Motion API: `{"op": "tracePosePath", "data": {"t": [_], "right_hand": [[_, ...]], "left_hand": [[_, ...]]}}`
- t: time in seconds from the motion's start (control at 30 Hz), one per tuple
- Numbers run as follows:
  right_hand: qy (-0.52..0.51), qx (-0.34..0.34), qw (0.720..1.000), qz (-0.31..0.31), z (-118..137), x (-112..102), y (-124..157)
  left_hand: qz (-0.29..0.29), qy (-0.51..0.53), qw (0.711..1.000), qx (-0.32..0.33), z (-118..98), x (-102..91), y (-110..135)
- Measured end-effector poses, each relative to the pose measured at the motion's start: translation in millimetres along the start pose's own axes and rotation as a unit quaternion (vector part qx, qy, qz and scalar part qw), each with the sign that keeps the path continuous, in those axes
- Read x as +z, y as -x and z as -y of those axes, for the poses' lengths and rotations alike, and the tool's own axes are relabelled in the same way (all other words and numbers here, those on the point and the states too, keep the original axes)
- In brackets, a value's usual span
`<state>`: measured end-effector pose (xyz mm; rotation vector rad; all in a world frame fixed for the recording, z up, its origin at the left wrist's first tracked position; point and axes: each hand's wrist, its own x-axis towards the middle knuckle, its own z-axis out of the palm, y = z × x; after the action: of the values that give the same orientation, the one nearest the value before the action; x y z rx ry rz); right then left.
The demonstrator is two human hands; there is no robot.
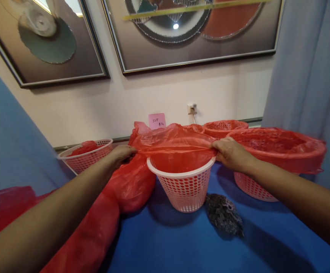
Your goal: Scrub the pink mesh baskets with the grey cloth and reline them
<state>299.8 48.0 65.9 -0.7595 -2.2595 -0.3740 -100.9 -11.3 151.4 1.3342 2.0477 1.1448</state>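
A red plastic bag is stretched between my two hands over the back rim of a white and pink perforated basket. Its lower part hangs inside the basket. My left hand pinches the bag's left edge, left of the rim. On the right, my right hand grips the other end of the edge, just beyond the rim. A dark, crumpled bundle lies on the blue surface at the basket's lower right; what it is I cannot make out.
Full red bags crowd the left side. A bag-lined basket stands at right, with another lined basket behind it. A pink basket sits back left. The wall carries a pink note, a socket and framed pictures.
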Motion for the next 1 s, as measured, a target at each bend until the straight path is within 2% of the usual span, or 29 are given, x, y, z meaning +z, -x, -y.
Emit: {"op": "tracePosePath", "data": {"t": [0.07, 0.13, 0.17, 0.2, 0.27, 0.3, 0.37, 0.4, 0.47, 0.6, 0.7, 0.8, 0.9, 1.0], "right_hand": [[-0.009, -0.001, 1.000, -0.027, 0, -1, 5], [-0.019, -0.012, 0.998, -0.053, 7, -1, 5], [-0.022, -0.019, 0.997, -0.065, 11, 0, 4], [-0.025, -0.026, 0.996, -0.076, 15, 0, 3], [-0.023, -0.042, 0.995, -0.091, 22, 1, -1], [-0.020, -0.048, 0.994, -0.096, 24, 2, -2], [-0.024, -0.051, 0.993, -0.105, 25, 4, -3], [-0.032, -0.045, 0.992, -0.112, 24, 5, -4], [-0.062, -0.019, 0.989, -0.131, 22, 5, -4], [-0.136, 0.023, 0.979, -0.149, 22, 2, -4], [-0.153, 0.006, 0.979, -0.133, 25, -1, -1], [-0.168, -0.002, 0.978, -0.123, 28, -2, 1], [-0.186, 0.017, 0.973, -0.137, 33, 0, -1], [-0.198, 0.042, 0.964, -0.169, 35, 3, -6]], "left_hand": [[-0.053, -0.007, 0.998, 0.044, 4, -4.2, 3], [-0.125, -0.034, 0.977, 0.169, -2, 1.3, 20], [-0.144, -0.057, 0.955, 0.252, -6, 6.8, 32], [-0.134, -0.085, 0.928, 0.337, -12, 13.3, 45], [-0.055, -0.135, 0.857, 0.494, -20, 27.0, 69], [-0.021, -0.156, 0.820, 0.550, -22, 33.3, 78], [0.028, -0.207, 0.762, 0.613, -22, 43.6, 86], [0.040, -0.235, 0.745, 0.622, -21, 47.4, 84], [0.049, -0.291, 0.734, 0.612, -17, 53.2, 74], [0.031, -0.348, 0.744, 0.570, -18, 59.4, 56], [0.013, -0.296, 0.765, 0.572, -21, 59.3, 60], [0.033, -0.252, 0.773, 0.581, -22, 57.8, 72], [0.044, -0.285, 0.768, 0.571, -26, 62.0, 78], [0.020, -0.331, 0.757, 0.563, -32, 71.0, 77]]}}
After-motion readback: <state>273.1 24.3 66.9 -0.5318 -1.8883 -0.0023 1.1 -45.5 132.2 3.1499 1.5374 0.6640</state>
